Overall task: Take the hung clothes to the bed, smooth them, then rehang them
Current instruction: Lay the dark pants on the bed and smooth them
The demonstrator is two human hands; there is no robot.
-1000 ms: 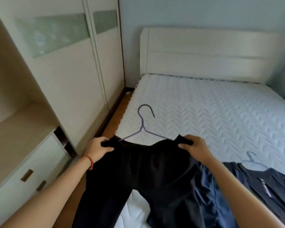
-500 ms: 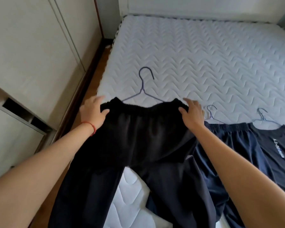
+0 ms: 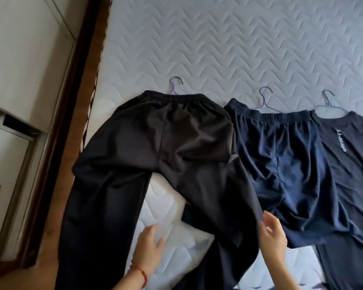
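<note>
Black trousers lie flat on the white quilted bed, waistband away from me, a purple hanger hook sticking out above it. The left leg drapes over the bed's left edge. My left hand hovers open between the two legs, over bare mattress. My right hand is open beside the outer edge of the right leg, fingertips close to the cloth. To the right lie navy shorts and a dark T-shirt, each on a wire hanger.
A wardrobe with a dark base strip stands left of the bed, and a strip of wooden floor runs between them. The mattress stretches bare beyond the hanger hooks.
Both hands have let go of the trousers' waistband and drawn back down to the legs. The trousers now lie flat, and my view has tipped down over the bed.
</note>
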